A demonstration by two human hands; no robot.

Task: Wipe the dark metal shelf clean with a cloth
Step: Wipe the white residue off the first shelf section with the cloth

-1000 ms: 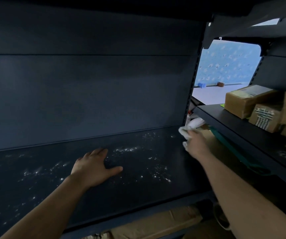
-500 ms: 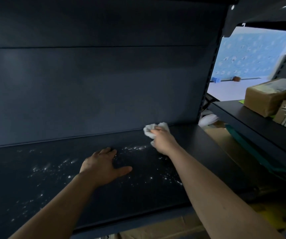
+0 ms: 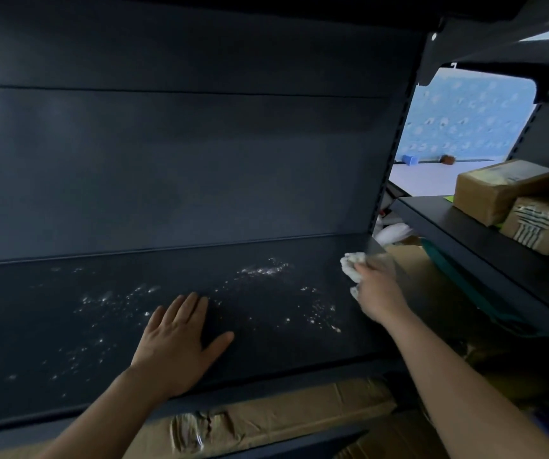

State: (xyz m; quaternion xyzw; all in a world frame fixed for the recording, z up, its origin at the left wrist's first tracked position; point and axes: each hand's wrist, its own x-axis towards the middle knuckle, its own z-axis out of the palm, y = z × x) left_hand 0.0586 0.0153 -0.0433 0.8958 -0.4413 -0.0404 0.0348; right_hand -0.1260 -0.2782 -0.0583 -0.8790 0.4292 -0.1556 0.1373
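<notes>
My right hand (image 3: 379, 293) is at the far right end of the dark, flat metal shelf (image 3: 266, 342), fingers curled tight around the crumpled white cloth (image 3: 352, 265), which is bunched in my grip and pressed down near the shelf's back corner beside the upright post. My left hand (image 3: 177, 346) lies flat on the shelf nearer the front edge, fingers stretched out and close together, thumb splayed wide, bracing me and holding nothing.

I'm in the wiping step, and by my reckoning only at the start of it: white powdery specks (image 3: 263, 270) are scattered across the middle of the shelf and trail off to the left, well beyond my braced hand. Next I'd drag the cloth leftward through that thickest patch with firm, even pressure (light passes would probably just smear the powder about), then lift my left hand clear so the cloth can reach the specks around it.

Brown cardboard boxes (image 3: 504, 190) sit on the neighbouring shelf to the right, well clear.
</notes>
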